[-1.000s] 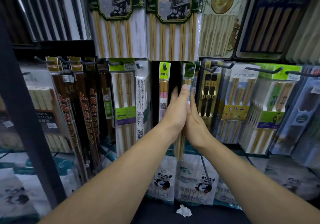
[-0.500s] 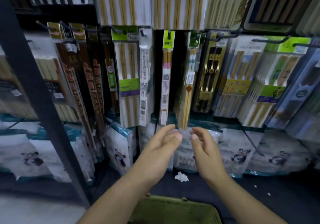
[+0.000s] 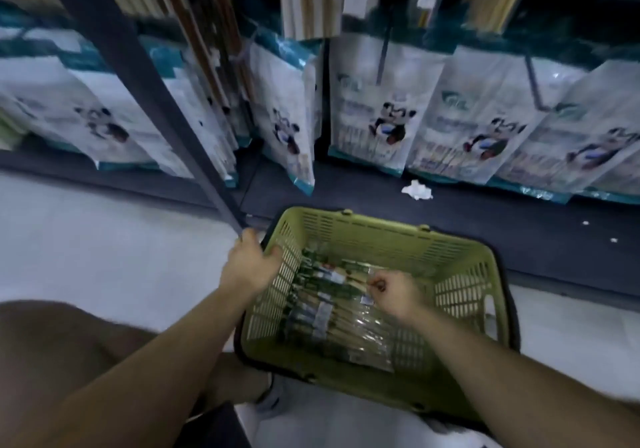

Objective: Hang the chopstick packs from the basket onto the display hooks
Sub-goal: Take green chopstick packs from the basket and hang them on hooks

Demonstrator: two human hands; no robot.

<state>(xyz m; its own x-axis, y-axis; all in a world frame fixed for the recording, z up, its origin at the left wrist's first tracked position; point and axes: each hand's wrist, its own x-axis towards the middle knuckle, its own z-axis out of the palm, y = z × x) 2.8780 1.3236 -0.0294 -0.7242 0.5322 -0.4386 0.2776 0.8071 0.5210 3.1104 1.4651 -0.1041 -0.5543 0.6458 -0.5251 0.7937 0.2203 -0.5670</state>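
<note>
A green plastic basket [image 3: 381,236] sits on the pale floor in front of the display. Several clear chopstick packs [image 3: 332,319] lie flat on its bottom. My left hand [image 3: 251,264] grips the basket's left rim, thumb inside and fingers outside. My right hand [image 3: 394,292] is down inside the basket, its fingers pinched on the top end of one chopstick pack. Only the lower ends of the hanging packs [image 3: 311,1] show at the top edge; the hooks are out of view.
White panda-printed bags [image 3: 384,112] line the dark bottom shelf behind the basket. A dark upright post [image 3: 145,94] slants down to the basket's left corner. A crumpled white scrap [image 3: 417,190] lies on the shelf base. My knee [image 3: 52,343] is at lower left.
My view has dropped from the hooks to the floor. Both hands left the hung pack and came down; the left took the basket rim, the right reached into the basket.
</note>
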